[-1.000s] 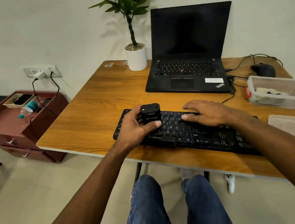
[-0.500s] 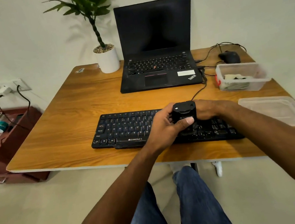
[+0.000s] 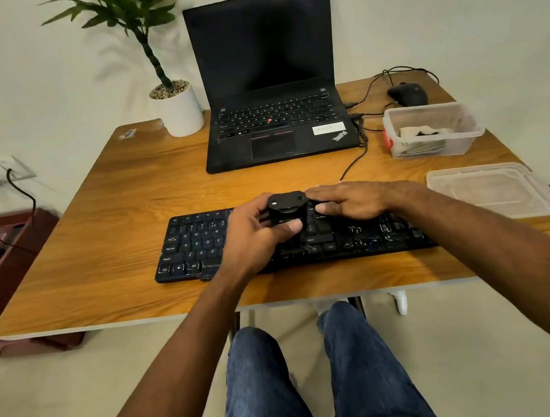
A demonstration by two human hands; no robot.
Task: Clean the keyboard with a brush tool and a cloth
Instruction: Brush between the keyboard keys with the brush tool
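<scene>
On the counter, the keyboard lay under your hands: right hand spread flat, steadying it; left hand gripping the brush tool mid-board. Brushing seemed underway; cloth wiping apparently remained.

A smooth wood-grain tabletop with a faint sheen carries a matt black plastic keyboard, a matt black laptop, a clear, slightly cloudy plastic tub at right and a smooth white pot.
</scene>
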